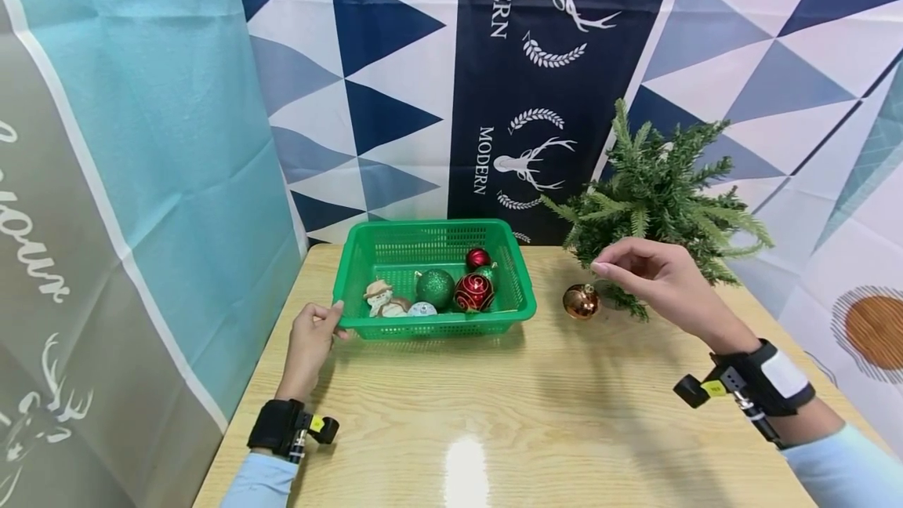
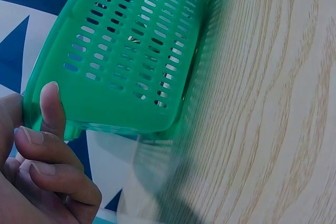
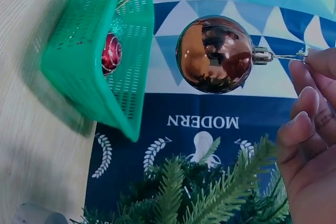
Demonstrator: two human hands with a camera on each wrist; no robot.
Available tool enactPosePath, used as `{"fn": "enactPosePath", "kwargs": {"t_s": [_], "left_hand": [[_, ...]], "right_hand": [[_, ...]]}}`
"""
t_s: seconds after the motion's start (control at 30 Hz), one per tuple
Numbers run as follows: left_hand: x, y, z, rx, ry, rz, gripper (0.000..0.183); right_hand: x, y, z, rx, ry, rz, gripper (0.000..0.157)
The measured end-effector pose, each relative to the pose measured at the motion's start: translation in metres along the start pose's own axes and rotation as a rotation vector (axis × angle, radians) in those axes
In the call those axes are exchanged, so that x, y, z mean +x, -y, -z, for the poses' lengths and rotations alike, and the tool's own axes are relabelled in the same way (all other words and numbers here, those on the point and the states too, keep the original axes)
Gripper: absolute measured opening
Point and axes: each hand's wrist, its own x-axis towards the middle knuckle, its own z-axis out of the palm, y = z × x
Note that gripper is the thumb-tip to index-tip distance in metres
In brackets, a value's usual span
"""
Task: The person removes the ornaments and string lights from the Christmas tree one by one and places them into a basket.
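Observation:
Thumb and forefinger of my right hand pinch the string of a shiny copper Christmas ball, which hangs below the fingertips. In the right wrist view the ball shows its metal cap and thin string. My left hand grips the near left corner of a green plastic basket, thumb at the rim and fingers curled beneath. Inside the basket lie a glittery green ball, a red ball with swirls, a plain red ball, a snowman ornament and a pale ball.
A small artificial Christmas tree stands at the back right of the wooden table, right behind my right hand. Patterned cloth hangs behind the table and along its left side.

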Motion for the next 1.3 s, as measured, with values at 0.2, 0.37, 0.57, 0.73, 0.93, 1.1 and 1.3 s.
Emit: {"fn": "enactPosePath", "kwargs": {"t_s": [0.2,0.37,0.57,0.73,0.93,1.1,1.3], "left_hand": [[0.000,0.000,0.000,-0.022,-0.002,-0.001,0.037],[-0.001,0.000,0.000,-0.034,0.008,0.005,0.036],[-0.002,0.000,-0.001,-0.039,0.001,0.009,0.037],[-0.002,0.000,-0.001,-0.041,0.003,0.006,0.037],[-0.003,-0.002,-0.001,-0.031,0.008,0.004,0.037],[-0.003,-0.002,-0.001,-0.020,0.014,0.008,0.036],[-0.002,-0.001,-0.001,-0.005,0.011,-0.005,0.037]], "right_hand": [[0.008,0.002,-0.009,-0.092,-0.023,0.064,0.018],[0.012,0.001,-0.016,-0.161,-0.051,0.113,0.023],[0.018,0.007,-0.021,-0.200,-0.054,0.086,0.014],[0.021,0.009,-0.024,-0.200,-0.035,0.075,0.009],[0.025,0.009,-0.028,-0.204,-0.018,0.117,0.010],[0.030,0.010,-0.034,-0.218,-0.020,0.146,0.009],[0.039,0.011,-0.043,-0.250,-0.025,0.166,0.007]]}}
